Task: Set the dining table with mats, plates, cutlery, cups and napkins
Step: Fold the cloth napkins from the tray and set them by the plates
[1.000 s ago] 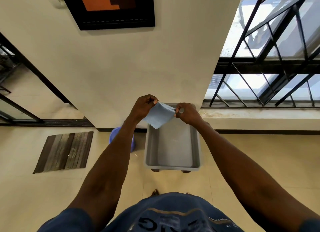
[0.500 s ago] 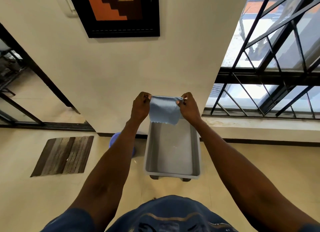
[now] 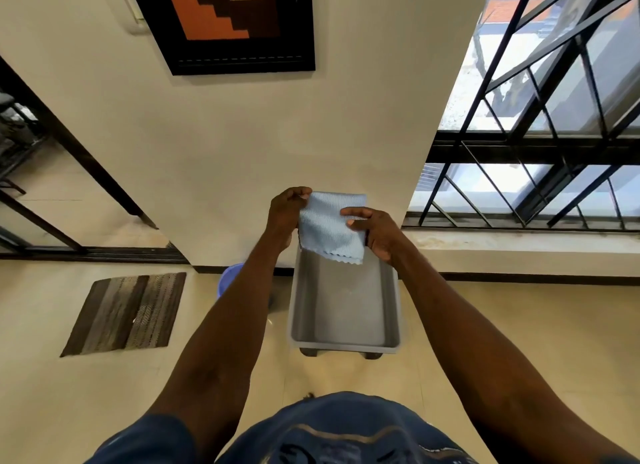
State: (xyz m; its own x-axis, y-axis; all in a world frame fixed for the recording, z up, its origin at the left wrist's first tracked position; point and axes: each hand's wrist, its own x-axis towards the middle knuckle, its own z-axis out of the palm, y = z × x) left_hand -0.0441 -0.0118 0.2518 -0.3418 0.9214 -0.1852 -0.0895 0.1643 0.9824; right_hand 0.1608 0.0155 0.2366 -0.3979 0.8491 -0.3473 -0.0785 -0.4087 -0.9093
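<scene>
Both hands, left hand [image 3: 285, 212] and right hand [image 3: 375, 231], pinch the blue napkin [image 3: 329, 226] above the grey tub [image 3: 344, 304], apparently mid-fold; next, probably align its 6 o'clock scalloped edge.

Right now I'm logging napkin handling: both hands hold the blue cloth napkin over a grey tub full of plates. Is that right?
Not quite. The head view shows the left hand and right hand holding the blue cloth napkin over the grey tub, but the tub is empty: no plates.

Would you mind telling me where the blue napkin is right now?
In the head view the blue napkin is at centre frame, held up between the left hand and right hand, above the far end of the grey tub on the floor.
</scene>
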